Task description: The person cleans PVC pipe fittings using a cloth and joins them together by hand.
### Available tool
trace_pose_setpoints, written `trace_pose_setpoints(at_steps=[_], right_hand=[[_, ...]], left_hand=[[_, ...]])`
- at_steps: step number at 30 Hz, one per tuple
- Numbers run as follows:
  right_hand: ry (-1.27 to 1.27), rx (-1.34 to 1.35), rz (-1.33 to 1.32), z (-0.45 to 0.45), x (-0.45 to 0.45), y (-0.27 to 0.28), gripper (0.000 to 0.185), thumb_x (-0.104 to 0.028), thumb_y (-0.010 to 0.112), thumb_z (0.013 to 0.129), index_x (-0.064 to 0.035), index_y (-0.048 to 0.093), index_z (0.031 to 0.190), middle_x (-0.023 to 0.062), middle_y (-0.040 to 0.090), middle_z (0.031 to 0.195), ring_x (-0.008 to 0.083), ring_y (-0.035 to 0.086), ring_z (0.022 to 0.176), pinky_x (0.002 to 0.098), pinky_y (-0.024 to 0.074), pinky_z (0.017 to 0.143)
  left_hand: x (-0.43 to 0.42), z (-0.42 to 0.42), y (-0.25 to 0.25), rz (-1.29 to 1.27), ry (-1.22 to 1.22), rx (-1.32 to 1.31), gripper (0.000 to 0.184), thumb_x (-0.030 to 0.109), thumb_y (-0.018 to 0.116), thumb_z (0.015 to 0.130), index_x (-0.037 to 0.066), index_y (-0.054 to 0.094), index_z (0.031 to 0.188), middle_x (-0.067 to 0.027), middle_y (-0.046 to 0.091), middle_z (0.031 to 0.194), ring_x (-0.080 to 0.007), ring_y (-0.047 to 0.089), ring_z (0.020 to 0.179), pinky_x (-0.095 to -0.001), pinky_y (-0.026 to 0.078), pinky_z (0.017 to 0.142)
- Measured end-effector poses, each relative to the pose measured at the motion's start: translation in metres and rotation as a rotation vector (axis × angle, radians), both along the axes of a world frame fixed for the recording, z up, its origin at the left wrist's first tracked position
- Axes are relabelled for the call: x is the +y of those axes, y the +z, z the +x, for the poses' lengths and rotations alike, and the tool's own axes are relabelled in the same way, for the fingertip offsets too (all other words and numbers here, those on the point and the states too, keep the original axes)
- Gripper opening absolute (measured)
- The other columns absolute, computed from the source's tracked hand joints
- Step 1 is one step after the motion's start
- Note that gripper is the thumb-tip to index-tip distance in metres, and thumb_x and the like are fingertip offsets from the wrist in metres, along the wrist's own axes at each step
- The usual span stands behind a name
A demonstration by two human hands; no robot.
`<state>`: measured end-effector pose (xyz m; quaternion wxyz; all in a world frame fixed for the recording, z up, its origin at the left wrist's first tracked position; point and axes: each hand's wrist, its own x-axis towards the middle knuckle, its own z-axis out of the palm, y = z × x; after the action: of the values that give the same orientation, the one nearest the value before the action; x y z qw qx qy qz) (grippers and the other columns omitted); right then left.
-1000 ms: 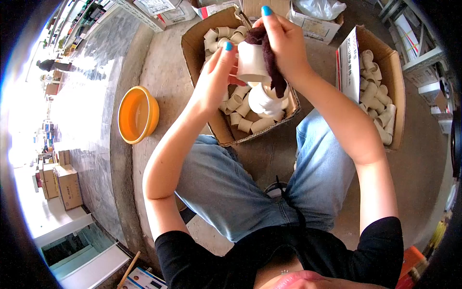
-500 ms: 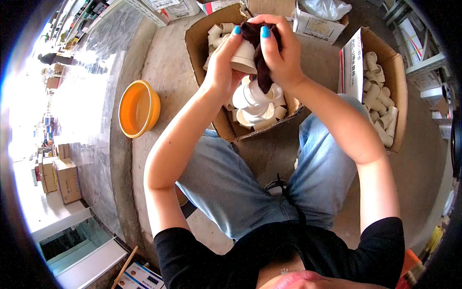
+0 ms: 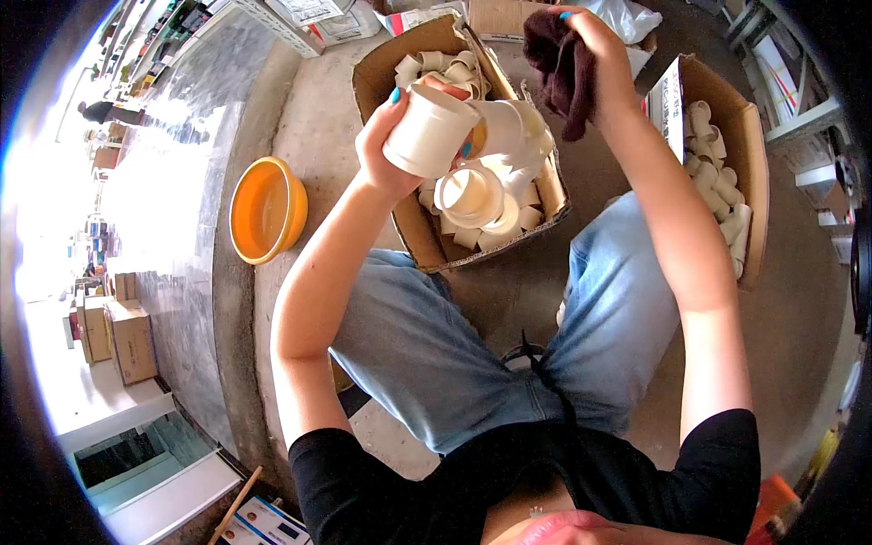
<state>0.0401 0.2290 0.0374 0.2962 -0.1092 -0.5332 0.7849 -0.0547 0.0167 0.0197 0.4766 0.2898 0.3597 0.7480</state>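
- Gripping a white pipe fitting (image 3: pixel 427 133) in the left hand (image 3: pixel 376 150), holding it over the open carton (image 3: pixel 416 243) of pale fittings (image 3: pixel 468 238)
- Clutching a dark cloth (image 3: pixel 556 73) in the right hand (image 3: pixel 607 56), holding it apart from the white fitting

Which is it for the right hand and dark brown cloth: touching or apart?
Touching. The head view shows the right hand gripping the bunched dark brown cloth.
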Motion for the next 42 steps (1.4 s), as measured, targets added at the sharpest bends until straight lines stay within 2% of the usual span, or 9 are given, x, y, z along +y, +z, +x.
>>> trace_pose_setpoints(at_steps=[3, 5, 10, 11, 14, 16, 22, 30, 42], right_hand=[[0.066, -0.041, 0.731, 0.012, 0.01, -0.002, 0.028, -0.013, 0.044, 0.079, -0.0003, 0.062, 0.097, 0.0048, 0.059, 0.083, 0.0116, 0.055, 0.074, 0.0245, 0.0435, 0.074], [0.173, -0.163, 0.747, 0.024, 0.01, -0.002, 0.026, -0.013, 0.048, 0.074, -0.0044, 0.067, 0.09, 0.0036, 0.061, 0.074, 0.0106, 0.057, 0.071, 0.0235, 0.045, 0.07], [0.267, -0.275, 1.053, 0.042, 0.004, -0.004, 0.039, -0.037, 0.061, 0.078, -0.0138, 0.06, 0.109, 0.012, 0.063, 0.075, 0.0193, 0.063, 0.077, 0.0317, 0.0487, 0.071], [0.298, -0.45, 1.204, 0.044, 0.0, 0.0, 0.059, -0.053, 0.065, 0.071, -0.02, 0.054, 0.119, 0.0148, 0.062, 0.085, 0.0264, 0.063, 0.081, 0.0372, 0.0495, 0.073], [0.156, -0.497, 1.528, 0.052, -0.026, 0.001, 0.068, -0.051, 0.073, 0.062, -0.0218, 0.053, 0.12, 0.0111, 0.053, 0.096, 0.0284, 0.062, 0.08, 0.0404, 0.0504, 0.071], [0.136, -0.424, 1.591, 0.051, -0.034, -0.003, 0.066, -0.049, 0.074, 0.06, -0.0216, 0.054, 0.118, 0.0105, 0.053, 0.093, 0.0276, 0.062, 0.079, 0.0401, 0.0507, 0.07], [-0.051, -0.341, 1.474, 0.043, -0.03, -0.019, 0.06, -0.044, 0.074, 0.061, -0.0223, 0.057, 0.114, 0.0045, 0.052, 0.089, 0.0259, 0.061, 0.074, 0.0386, 0.0515, 0.065], [-0.232, -0.067, 1.332, 0.03, -0.019, -0.029, 0.069, -0.038, 0.078, 0.061, -0.0198, 0.052, 0.122, 0.0063, 0.051, 0.09, 0.0212, 0.058, 0.081, 0.0339, 0.0496, 0.07], [-0.397, 0.101, 1.539, 0.039, -0.028, -0.015, 0.063, -0.036, 0.076, 0.06, -0.0139, 0.055, 0.114, 0.0045, 0.051, 0.082, 0.0219, 0.057, 0.066, 0.0323, 0.0481, 0.06]], left_hand=[[-0.003, -0.008, 0.001, 0.045, -0.052, 0.145, 0.063, 0.053, 0.042, 0.079, -0.001, 0.048, 0.109, -0.015, 0.057, 0.091, -0.0213, 0.06, 0.076, -0.03, 0.049, 0.059], [-0.004, -0.012, 0.001, 0.082, -0.072, 0.181, 0.064, 0.054, 0.041, 0.078, -0.002, 0.048, 0.108, -0.0145, 0.057, 0.089, -0.0206, 0.059, 0.074, -0.0289, 0.048, 0.057], [-0.006, -0.021, 0.002, 0.13, -0.092, 0.12, 0.067, 0.057, 0.04, 0.077, -0.003, 0.047, 0.107, -0.0139, 0.056, 0.087, -0.019, 0.059, 0.068, -0.0265, 0.048, 0.052], [-0.006, -0.017, 0.003, 0.094, -0.036, 0.15, 0.068, 0.057, 0.04, 0.077, -0.003, 0.047, 0.108, -0.0139, 0.056, 0.087, -0.0192, 0.059, 0.068, -0.0265, 0.048, 0.052], [-0.003, -0.001, 0.01, -0.01, 0.021, 0.297, 0.066, 0.054, 0.048, 0.074, -0.003, 0.047, 0.108, -0.0135, 0.056, 0.094, -0.0195, 0.059, 0.081, -0.0279, 0.049, 0.066], [-0.004, 0.0, 0.014, -0.075, -0.058, 0.481, 0.065, 0.05, 0.055, 0.071, -0.002, 0.046, 0.108, -0.0126, 0.055, 0.101, -0.0186, 0.055, 0.092, -0.0292, 0.043, 0.081], [-0.012, -0.001, 0.028, -0.049, 0.138, 1.15, 0.065, 0.038, 0.071, 0.068, -0.001, 0.044, 0.112, -0.0131, 0.056, 0.104, -0.0204, 0.057, 0.094, -0.0324, 0.043, 0.081], [-0.026, -0.021, 0.012, 0.23, 0.404, 1.393, 0.064, 0.028, 0.077, 0.067, -0.006, 0.045, 0.111, -0.0164, 0.055, 0.107, -0.0214, 0.057, 0.095, -0.033, 0.046, 0.083], [-0.028, -0.028, 0.003, 0.077, 0.331, 0.992, 0.063, 0.03, 0.063, 0.076, -0.003, 0.036, 0.12, -0.0168, 0.046, 0.117, -0.0243, 0.049, 0.108, -0.0384, 0.038, 0.093]])
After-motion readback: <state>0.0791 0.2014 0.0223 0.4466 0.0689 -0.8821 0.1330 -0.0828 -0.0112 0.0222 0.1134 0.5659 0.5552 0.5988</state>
